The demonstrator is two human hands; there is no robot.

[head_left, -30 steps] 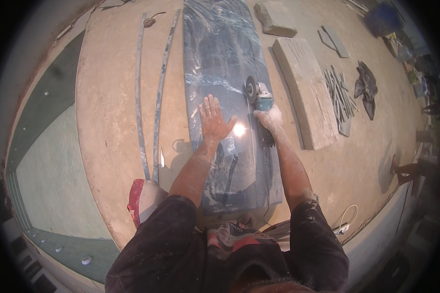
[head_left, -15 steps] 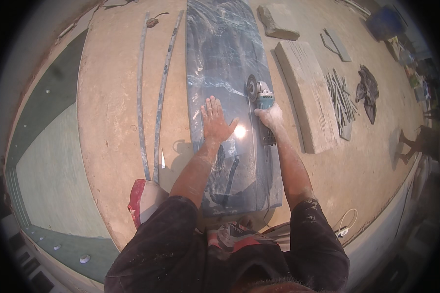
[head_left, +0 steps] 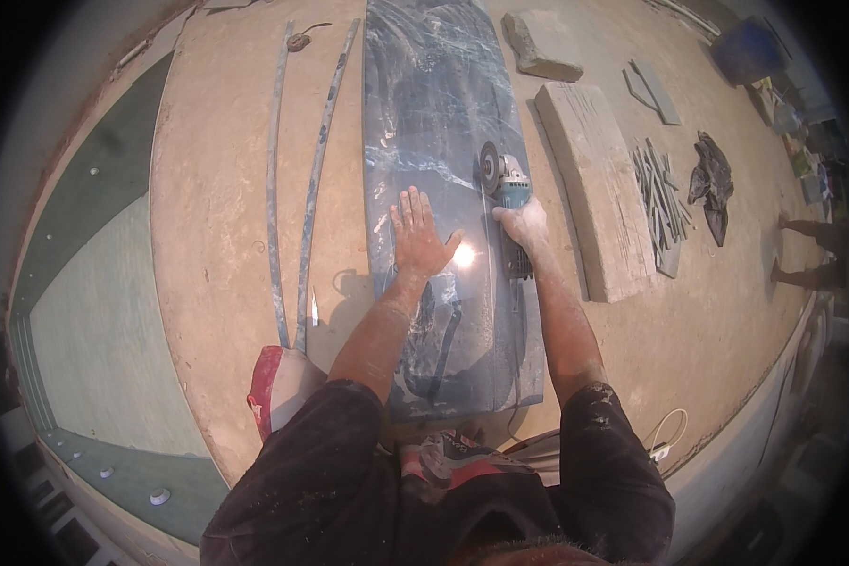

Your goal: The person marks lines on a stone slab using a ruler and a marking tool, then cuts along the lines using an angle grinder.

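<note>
A long dark, glossy slab (head_left: 434, 113) stretches away in front of me, smeared with pale dust and glaring in the sun. On its surface my left hand (head_left: 419, 238) lies flat, fingers extended, holding nothing. Close to the slab's right edge my right hand (head_left: 526, 224) grips the body of a teal angle grinder (head_left: 511, 192). The grinder's round disc (head_left: 491, 168) points away from me, over the slab beside a pale line running lengthwise. Whether the disc touches the stone, I cannot tell. A cord trails from the tool toward my body.
Right of the slab lie a thick whitish block (head_left: 596, 193), a smaller rough block (head_left: 541, 47), a heap of thin stone strips (head_left: 663, 196) and a crumpled black bag (head_left: 711, 189). Two long bars (head_left: 323, 141) and a red-and-white sack (head_left: 278, 382) are at left. A person's legs (head_left: 814, 253) show far right.
My hands and the grinder keep nearly the same place on the slab. The view shifts slightly, and the person's legs at the far right have changed position.
</note>
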